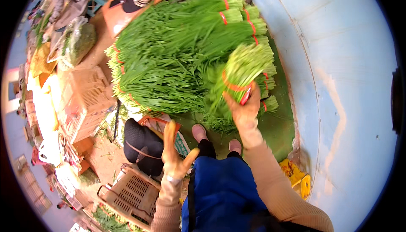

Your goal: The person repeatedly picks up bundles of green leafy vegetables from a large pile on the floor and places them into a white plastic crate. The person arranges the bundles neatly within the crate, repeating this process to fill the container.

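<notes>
Green leafy bundle (246, 64), orange-banded, tilted, held

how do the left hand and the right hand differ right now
The left hand is spread and holds nothing visible; the right hand grips a green bundle. The left hand is beside a black object, while the right hand is farther forward, near the stacked greens. Both extend from tan sleeves.

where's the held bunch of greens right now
In the head view, the held bunch is right of centre, in the right hand, over the right side of the green pile.
</notes>
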Tool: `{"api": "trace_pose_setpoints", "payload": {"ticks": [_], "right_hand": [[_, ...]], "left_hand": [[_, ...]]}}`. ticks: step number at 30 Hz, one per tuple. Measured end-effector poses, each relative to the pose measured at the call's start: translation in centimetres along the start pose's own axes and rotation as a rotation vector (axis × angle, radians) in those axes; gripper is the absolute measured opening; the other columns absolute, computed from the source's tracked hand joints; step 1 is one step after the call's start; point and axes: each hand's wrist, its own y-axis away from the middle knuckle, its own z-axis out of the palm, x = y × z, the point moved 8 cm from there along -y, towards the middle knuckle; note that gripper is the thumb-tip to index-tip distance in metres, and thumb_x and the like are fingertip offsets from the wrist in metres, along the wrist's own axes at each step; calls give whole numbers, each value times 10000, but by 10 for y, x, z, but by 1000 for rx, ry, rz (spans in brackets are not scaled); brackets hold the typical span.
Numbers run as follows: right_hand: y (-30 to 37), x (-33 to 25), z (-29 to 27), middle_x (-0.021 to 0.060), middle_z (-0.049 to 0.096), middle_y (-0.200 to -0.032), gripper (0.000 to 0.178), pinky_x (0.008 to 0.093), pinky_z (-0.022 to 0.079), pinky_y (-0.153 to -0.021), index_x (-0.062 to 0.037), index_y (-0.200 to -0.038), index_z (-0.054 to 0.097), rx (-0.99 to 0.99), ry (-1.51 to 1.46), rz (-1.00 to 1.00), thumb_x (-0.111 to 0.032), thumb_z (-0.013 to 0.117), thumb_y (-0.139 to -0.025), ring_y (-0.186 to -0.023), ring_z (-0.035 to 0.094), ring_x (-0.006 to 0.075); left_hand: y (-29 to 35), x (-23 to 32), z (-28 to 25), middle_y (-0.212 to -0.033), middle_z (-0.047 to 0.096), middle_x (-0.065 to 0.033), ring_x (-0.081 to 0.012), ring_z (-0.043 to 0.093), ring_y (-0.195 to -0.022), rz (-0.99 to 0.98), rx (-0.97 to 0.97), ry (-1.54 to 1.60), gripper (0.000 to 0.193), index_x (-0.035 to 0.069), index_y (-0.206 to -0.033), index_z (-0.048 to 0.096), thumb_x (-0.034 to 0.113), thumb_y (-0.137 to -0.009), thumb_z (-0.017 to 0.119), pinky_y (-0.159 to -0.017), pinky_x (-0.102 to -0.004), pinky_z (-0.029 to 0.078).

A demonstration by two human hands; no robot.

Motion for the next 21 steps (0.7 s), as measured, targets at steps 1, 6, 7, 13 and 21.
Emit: {"api": "trace_pose_setpoints", "payload": {"ticks": [1,6,7,13,21], "right_hand": [[20,-5,2,112,624,-1106,714,301,499,-876,31,-1275,486,-43,-115,27,-32,853,-665,-982,613,187],[87,-147,-18,161,586,-1242,781,358,514,-902,28,-1362,423,-460,-143,-278,-56,835,-704,-1090,613,230],[94,-160,-20,148,631,-1150,777,369,533,-846,-3,-1363,444,-548,-192,-196,-123,847,-710,-991,651,244],[106,-271,-72,93,656,-944,486,355,522,-726,-87,-1177,645,-789,-123,-487,-129,824,-727,-794,636,248],[148,-359,-75,80,590,-851,345,417,483,-714,-66,-1097,636,-731,68,-954,-195,733,-792,-753,584,281]], "left_hand": [[-21,23,7,-1464,373,-255,-320,407,-1347,43,-7,44,945,-44,-1466,286,211,-739,833,-1116,-396,320],[-11,55,33,-1273,593,-90,-250,551,-1172,-65,-197,687,984,0,-1375,423,378,-615,921,-1019,-359,424],[5,62,23,-1271,592,-91,-243,556,-1166,-49,-152,732,949,2,-1368,431,366,-635,912,-1004,-362,437],[128,74,-1,-1239,588,-168,-311,627,-1071,-250,66,1246,789,0,-1423,359,249,-792,762,-880,-450,558],[191,125,-14,-918,573,-12,-88,553,-696,36,90,1054,571,89,-1447,315,131,-948,589,-656,-255,525]]}}
